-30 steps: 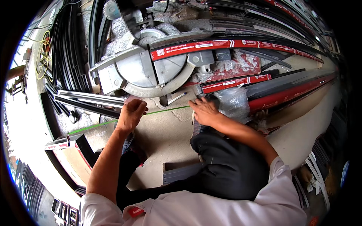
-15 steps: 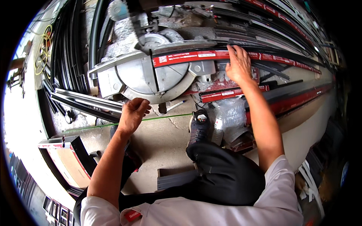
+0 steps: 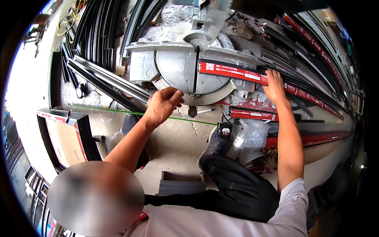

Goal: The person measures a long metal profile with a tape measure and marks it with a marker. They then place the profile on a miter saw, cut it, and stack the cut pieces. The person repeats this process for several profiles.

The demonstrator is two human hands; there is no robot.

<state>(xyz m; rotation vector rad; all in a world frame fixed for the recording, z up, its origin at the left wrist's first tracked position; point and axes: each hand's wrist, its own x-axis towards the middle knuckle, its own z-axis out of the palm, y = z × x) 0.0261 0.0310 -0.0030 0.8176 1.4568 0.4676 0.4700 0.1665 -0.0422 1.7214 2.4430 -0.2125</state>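
The right hand [image 3: 275,86] lies on a long black profile [image 3: 237,72] with a red-and-white label strip, its fingers bent over the strip; whether they are clamped on the profile cannot be told. The profile's near-left end rests on the turntable [image 3: 177,73] of a mitre saw, just right of the dark cutting slot [image 3: 196,71]; the remainder extends to the right, passing beneath the right hand and continuing beyond it. The left hand [image 3: 164,104] is positioned at the front left edge of the turntable, well apart from the labelled profile, with its fingers curled together and the thumb close to them; whether anything lies inside cannot be told. A silver profile [image 3: 114,79] ends beside the left hand. A green measuring-tape blade [image 3: 181,118] extends across the floor [image 3: 177,146], passing under the left wrist to a black tape case [image 3: 225,129] at the tip of the right shoe [image 3: 217,143]. A white pen [image 3: 203,111] lies between the blade and the saw. A shorter red-labelled profile [image 3: 252,114] lies to the left of the right forearm, above crumpled clear plastic wrap [image 3: 252,136].
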